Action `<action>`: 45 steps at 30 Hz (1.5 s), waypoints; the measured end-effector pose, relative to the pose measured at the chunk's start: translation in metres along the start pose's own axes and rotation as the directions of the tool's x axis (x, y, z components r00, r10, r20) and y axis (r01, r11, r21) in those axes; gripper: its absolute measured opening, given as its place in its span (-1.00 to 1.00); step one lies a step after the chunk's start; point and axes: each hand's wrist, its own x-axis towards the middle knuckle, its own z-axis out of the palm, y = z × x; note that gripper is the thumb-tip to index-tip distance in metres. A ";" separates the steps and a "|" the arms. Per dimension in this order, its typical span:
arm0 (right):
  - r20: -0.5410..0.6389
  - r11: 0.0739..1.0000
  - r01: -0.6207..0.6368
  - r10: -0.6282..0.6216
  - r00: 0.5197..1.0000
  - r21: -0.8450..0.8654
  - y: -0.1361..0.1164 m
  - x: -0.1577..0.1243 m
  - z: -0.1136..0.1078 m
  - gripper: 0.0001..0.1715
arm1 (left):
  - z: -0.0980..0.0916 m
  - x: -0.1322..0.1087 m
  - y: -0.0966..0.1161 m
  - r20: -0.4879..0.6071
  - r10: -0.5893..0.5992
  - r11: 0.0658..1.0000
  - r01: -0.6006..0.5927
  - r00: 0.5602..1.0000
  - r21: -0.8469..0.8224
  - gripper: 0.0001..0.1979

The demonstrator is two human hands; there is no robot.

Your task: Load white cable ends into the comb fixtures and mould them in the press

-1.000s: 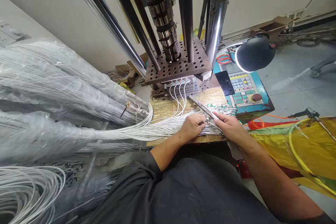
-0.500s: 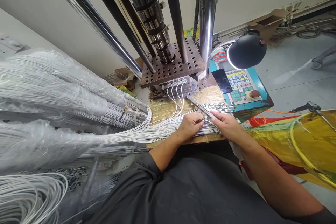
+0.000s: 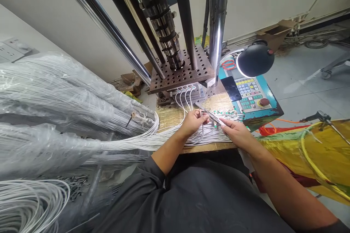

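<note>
My left hand (image 3: 193, 121) is raised over the bench and pinches the end of a thin white cable (image 3: 201, 131) that loops down from its fingers. A slim metal strip (image 3: 212, 115) lies slanting across the bench, and my right hand (image 3: 235, 132) grips its near end. Both hands hover over a flat bundle of white cables (image 3: 164, 139) with small green connectors (image 3: 228, 113) at their ends. Just beyond, a few cables (image 3: 183, 98) run into the mould under the perforated press plate (image 3: 180, 74).
Steel columns (image 3: 216, 14) of the press rise behind the bench. Big bagged bundles of white cable (image 3: 54, 116) fill the left. A black lamp (image 3: 253, 63) hangs over a teal control panel (image 3: 253, 98) at the right. Yellow sheeting (image 3: 314, 153) lies lower right.
My left hand has lifted off the cable bundle and moved forward and up, drawing one cable end toward the metal strip. My right hand has stayed on the strip.
</note>
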 end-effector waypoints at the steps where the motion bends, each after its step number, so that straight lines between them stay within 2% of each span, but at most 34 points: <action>1: 0.004 1.000 0.002 -0.002 1.000 -0.003 0.000 0.000 0.000 -0.32 | 0.000 0.003 0.004 0.022 -0.029 0.998 0.030 0.999 -0.051 -0.58; 5: 0.019 1.000 0.006 -0.006 1.000 0.011 0.002 0.001 0.001 -0.31 | 0.005 0.015 0.023 0.132 -0.112 0.979 0.132 0.985 -0.155 -0.52; 8: 0.031 0.998 0.025 -0.027 0.999 0.057 0.002 0.001 0.002 -0.32 | 0.008 0.022 0.029 0.106 -0.130 0.964 0.150 0.986 -0.218 -0.54; 12: 0.018 0.998 0.018 -0.019 1.000 0.068 0.000 0.000 0.003 -0.34 | 0.009 0.021 0.022 0.065 -0.079 0.967 0.092 0.995 -0.237 -0.52; 17: -0.012 0.998 0.012 -0.011 1.000 0.060 -0.003 -0.001 0.004 -0.35 | -0.001 0.013 0.009 0.074 -0.094 0.994 0.098 0.993 -0.054 -0.64; 21: -0.003 1.000 0.007 -0.007 1.000 0.021 -0.002 -0.001 0.003 -0.34 | -0.012 0.010 0.006 0.080 -0.004 0.982 -0.010 0.997 0.186 -0.68; 24: -0.036 0.998 0.026 -0.027 0.999 -0.049 0.000 0.000 0.003 -0.32 | -0.020 0.007 0.007 0.134 0.063 0.916 -0.111 0.989 0.386 -0.68; 29: -0.073 0.996 0.027 -0.033 0.997 -0.086 0.003 0.000 0.005 -0.30 | -0.030 0.000 0.017 0.294 0.041 0.717 -0.233 0.955 0.657 -0.79; 32: -0.090 0.997 0.021 -0.028 0.996 -0.077 0.001 -0.001 0.006 -0.34 | -0.034 -0.003 0.024 0.354 0.008 0.654 -0.273 0.935 0.706 -0.86; 36: -0.088 0.997 0.030 -0.036 0.995 -0.074 -0.001 -0.001 0.007 -0.34 | -0.037 -0.004 0.025 0.378 -0.012 0.643 -0.282 0.926 0.712 -0.87; 45: -0.057 0.995 0.020 -0.026 0.998 -0.098 0.000 0.000 0.006 -0.29 | -0.047 0.001 0.009 0.355 0.004 0.644 -0.274 0.935 0.714 -0.82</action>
